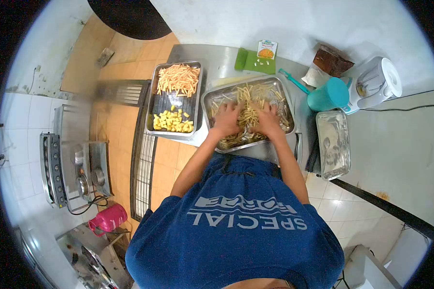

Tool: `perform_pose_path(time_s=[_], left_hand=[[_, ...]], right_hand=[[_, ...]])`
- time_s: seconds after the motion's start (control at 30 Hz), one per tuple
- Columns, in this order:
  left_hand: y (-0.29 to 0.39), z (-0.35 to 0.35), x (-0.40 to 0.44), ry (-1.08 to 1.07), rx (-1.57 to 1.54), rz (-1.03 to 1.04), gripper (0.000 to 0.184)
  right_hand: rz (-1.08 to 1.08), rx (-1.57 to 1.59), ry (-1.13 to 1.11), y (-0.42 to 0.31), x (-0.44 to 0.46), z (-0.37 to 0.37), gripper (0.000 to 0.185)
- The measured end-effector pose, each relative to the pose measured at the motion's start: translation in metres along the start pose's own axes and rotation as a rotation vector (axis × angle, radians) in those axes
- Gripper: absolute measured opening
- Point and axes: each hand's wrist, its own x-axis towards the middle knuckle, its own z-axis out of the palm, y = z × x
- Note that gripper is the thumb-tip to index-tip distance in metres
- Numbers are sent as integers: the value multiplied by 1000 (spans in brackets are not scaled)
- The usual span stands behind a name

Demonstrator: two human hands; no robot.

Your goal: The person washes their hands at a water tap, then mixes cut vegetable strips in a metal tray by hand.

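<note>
Both hands are down in a metal tray [208, 113] of pale, thin-cut strips [247, 108]. My left hand [228, 118] rests on the strips at the tray's left side, its fingers spread. On the right side of the same pile, my right hand [268, 120] touches the strips with its fingers apart. Neither hand is closed round anything that shows. A second tray [151, 113] stands just left, with orange strips [178, 79] at its far end and yellow chunks [173, 120] at its near end.
Behind the tray lie a green packet [260, 65] and a seasoning sachet [267, 49]. To the right are a teal jug [329, 94], a blender [378, 84], a brown block [332, 60] and a foil-like tray [333, 144]. A stove [55, 168] and a pink gas cylinder [110, 217] stand left.
</note>
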Motion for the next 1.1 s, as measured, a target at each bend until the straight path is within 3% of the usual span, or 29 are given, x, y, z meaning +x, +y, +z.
perform_pose_path(time_s=[0.03, 0.13, 0.3, 0.37, 0.43, 0.5, 0.63, 0.7, 0.77, 0.83, 0.9, 1.0, 1.03, 1.1], left_hand=[[0, 11, 4, 4, 1, 0, 89], [-9, 44, 30, 165, -225, -21, 74], [-17, 3, 22, 196, -460, 166, 70], [-26, -5, 22, 106, -615, 341, 72], [-20, -30, 5, 28, -641, 348, 72], [-21, -38, 0, -70, -330, 343, 66], [-26, -26, 17, 6, -258, 211, 62], [-28, -18, 34, 102, -431, 176, 58], [-38, 0, 48, 118, -432, 160, 53], [-43, -1, 51, 122, -433, 148, 48], [-37, -7, 45, 72, -383, 24, 46], [-40, 14, 47, 292, -293, 1, 49], [-40, 18, 50, 392, -284, -32, 53], [-39, 32, 53, 416, -310, -7, 53]], right_hand=[[27, -95, -1, -1, 3, 12, 78], [-16, 253, 20, 25, 43, 54, 58], [-190, 569, -14, 42, 47, 9, 50], [-333, 752, -113, 37, 37, -25, 51], [-374, 719, -184, 43, 37, -34, 58], [-397, 619, -195, 42, 38, -40, 59], [-234, 484, -117, 47, 66, 21, 60], [-350, 121, 244, 47, 77, 62, 59], [-411, 34, 130, 38, 72, 59, 50], [-282, 421, -266, 22, 59, 24, 43], [-165, 493, -227, 19, 53, 6, 36], [-285, 543, 209, 17, 61, -1, 31], [-282, 542, 213, 22, 68, 20, 31], [-378, 248, 297, 24, 81, 53, 30]])
